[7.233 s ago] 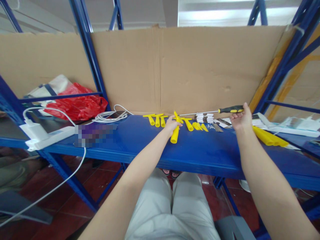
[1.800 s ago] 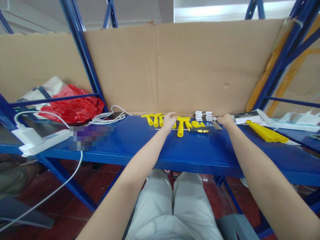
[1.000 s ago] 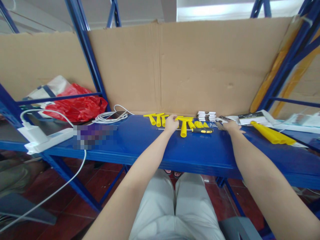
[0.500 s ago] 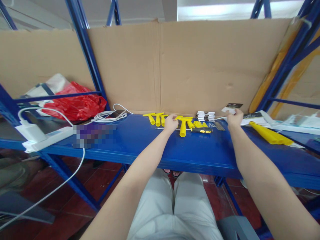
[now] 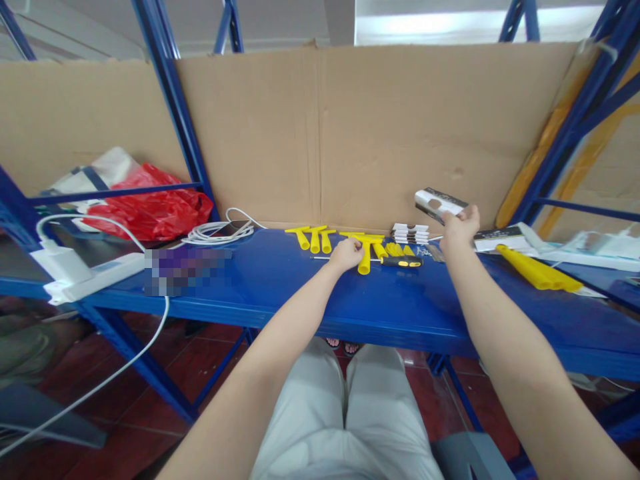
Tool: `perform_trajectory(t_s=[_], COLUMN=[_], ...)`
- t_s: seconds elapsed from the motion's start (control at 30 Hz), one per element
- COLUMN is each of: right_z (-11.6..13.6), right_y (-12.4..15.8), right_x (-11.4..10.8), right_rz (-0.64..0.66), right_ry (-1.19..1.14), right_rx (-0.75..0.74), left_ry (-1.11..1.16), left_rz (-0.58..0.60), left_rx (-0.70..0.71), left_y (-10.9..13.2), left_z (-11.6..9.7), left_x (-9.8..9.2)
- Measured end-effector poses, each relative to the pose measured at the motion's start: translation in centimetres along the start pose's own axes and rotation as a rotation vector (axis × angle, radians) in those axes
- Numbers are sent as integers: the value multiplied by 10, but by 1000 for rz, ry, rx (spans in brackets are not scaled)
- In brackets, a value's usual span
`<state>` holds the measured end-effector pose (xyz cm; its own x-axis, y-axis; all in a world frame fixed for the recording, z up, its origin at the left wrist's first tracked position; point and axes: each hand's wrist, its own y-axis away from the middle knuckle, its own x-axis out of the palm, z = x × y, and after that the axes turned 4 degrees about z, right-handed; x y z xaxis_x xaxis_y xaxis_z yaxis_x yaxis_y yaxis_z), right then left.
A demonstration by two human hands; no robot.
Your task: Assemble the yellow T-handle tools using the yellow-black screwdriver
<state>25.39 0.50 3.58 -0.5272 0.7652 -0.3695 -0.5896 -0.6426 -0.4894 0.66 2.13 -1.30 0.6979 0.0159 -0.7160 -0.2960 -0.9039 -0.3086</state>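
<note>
My right hand (image 5: 459, 230) grips a black-and-white cardboard sleeve (image 5: 433, 202) with a cut-out in it, raised above the back of the blue shelf. My left hand (image 5: 347, 255) has its fingers curled together beside the stem of a yellow T-shaped plastic handle (image 5: 365, 261). Whether anything is in those fingers is hidden. Several more yellow T-shaped handles (image 5: 315, 240) lie to the left of it. A screwdriver (image 5: 401, 262) with a black-and-yellow grip lies to the right, its shaft running behind my left hand.
White folded sleeves (image 5: 410, 233) are stacked at the back, near small yellow pieces (image 5: 399, 249) and metal bits. Long yellow tubes (image 5: 537, 270) lie on the right. On the left are a power strip (image 5: 107, 277), a coiled white cable (image 5: 220, 232) and a red plastic bag (image 5: 155, 200).
My right hand has lifted the sleeve up and to the left, and its printed side now shows. My left hand has shifted slightly right and nearer to me.
</note>
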Motion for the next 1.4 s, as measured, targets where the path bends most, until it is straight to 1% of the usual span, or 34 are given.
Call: perform_trajectory(t_s=[0.07,0.13,0.27,0.47,0.57,0.7,0.77,0.83,0.9,1.0,1.17,1.27,1.4], right_z=[3,7,7,-5,-8,-9,-7,-6,-4,-1,1,0,-5], right_y=[4,7,10,4,4,6,9,11,14,20,30,31,27], right_x=[3,7,15,25,28,27,26,25,25,25,27,28,29], right_rz=[8,21,101,204,284,385,418,453,510,606,728,769,834], right_ry=[-198,-382,-534,-821,-889,-901,-902,-895,-872,-812,-715,-702,-697], right_rx=[74,121,113,71,70,46,50,51,47,77,140,134,104], left_ry=[-11,13,126,365,485,608,666,719,757,777,796,846,874], left_rz=[75,105,162,290,348,441,454,427,370,266,42,-53,-179], left_rx=[-42,-85,-125,-265,-286,-229,-212,-221,-246,-293,-343,-338,-377], left_y=[4,6,8,15,18,17,16,14,13,9,2,-1,-2], left_z=[-2,-4,-8,-14,-17,-18,-18,-18,-19,-17,-9,-6,-6], left_x=[0,-1,-1,-4,-7,-7,-6,-6,-7,-9,-10,-11,-13])
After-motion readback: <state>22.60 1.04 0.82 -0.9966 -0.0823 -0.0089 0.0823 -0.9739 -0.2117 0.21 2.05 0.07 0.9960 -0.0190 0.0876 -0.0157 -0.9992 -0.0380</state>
